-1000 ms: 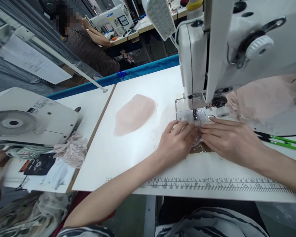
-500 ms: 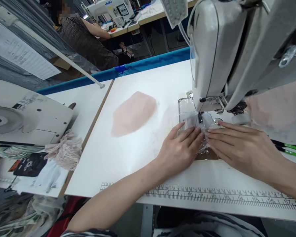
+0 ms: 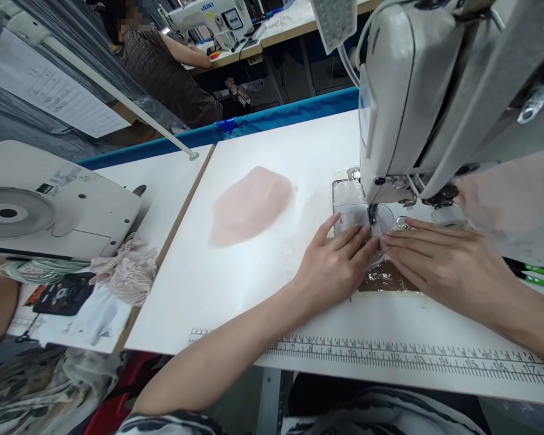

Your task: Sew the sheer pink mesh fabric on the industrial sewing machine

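Spreading beside the presser foot (image 3: 372,214), both hands bear on sheer pale material (image 3: 378,261) at the sewing machine (image 3: 387,90), as seen in the head view, the only view supplied. The left hand (image 3: 336,264) lies palm down, its fingers on the near-left side of the foot, with the outermost finger apart from the rest; a second ago these fingers were bunched closer together. The right hand (image 3: 448,257) lies flat at the near-right side, fingers extended and close together. Whether either thumb pinches the material cannot be told, as the contact area is covered. The camera angle has shifted, so the machine head fills more of the frame, and more of the brown panel (image 3: 387,278) shows just below the hands. The flat pink piece (image 3: 252,207) has kept its place on the white table (image 3: 236,290), left of the machine and untouched. Taken together, these changes suggest a small adjustment of the left hand's hold, with the work in hand remaining at the foot.
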`<state>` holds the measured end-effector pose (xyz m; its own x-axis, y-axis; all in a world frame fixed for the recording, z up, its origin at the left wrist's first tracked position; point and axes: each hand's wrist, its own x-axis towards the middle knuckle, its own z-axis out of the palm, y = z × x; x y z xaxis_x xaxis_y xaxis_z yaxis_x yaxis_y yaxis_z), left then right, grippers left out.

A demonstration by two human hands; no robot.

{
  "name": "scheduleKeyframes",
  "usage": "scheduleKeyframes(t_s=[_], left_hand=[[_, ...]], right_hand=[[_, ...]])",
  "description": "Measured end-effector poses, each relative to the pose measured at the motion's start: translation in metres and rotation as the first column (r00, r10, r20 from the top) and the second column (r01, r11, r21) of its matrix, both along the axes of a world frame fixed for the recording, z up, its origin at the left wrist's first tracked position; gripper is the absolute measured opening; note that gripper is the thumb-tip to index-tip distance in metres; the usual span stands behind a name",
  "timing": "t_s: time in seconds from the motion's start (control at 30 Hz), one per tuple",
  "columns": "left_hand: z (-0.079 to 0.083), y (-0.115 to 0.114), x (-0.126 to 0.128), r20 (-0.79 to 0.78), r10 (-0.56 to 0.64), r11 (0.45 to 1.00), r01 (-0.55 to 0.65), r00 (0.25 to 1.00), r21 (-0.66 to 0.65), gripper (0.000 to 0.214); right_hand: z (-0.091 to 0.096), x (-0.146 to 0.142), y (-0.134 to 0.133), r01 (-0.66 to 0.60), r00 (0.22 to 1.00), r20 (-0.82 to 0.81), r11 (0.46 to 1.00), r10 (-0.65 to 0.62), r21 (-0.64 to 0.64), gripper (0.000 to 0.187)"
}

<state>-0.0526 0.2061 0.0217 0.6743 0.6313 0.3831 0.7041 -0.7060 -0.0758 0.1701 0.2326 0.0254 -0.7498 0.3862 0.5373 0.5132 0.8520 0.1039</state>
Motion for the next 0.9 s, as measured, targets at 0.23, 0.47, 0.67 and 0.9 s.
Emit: scheduleKeyframes(t_s=[0.23, 0.47, 0.67, 0.9], left_hand=[[-0.001, -0.006, 0.000, 0.054, -0.068, 0.997, 0.066, 0.996, 0.025, 0.031], [-0.001, -0.012, -0.001, 0.043, -0.060, 0.997, 0.057, 0.997, 0.051, 0.028], [-0.001, -0.006, -0.002, 0.070, -0.060, 0.998, 0.057, 0.996, 0.038, 0.029], [-0.002, -0.005, -0.003, 0.039, -0.020, 0.999, 0.018, 0.999, 0.047, 0.029]], right_hand=[[-0.004, 0.000, 0.002, 0.005, 1.000, 0.012, 1.000, -0.005, -0.005, 0.019], [-0.003, -0.001, -0.005, 0.009, 1.000, 0.029, 1.000, -0.010, 0.021, 0.022], [-0.003, -0.004, -0.008, 0.062, 0.998, 0.017, 0.998, -0.062, 0.012, 0.023], [-0.005, -0.002, -0.003, 0.108, 0.994, 0.017, 0.994, -0.108, -0.019, 0.032]])
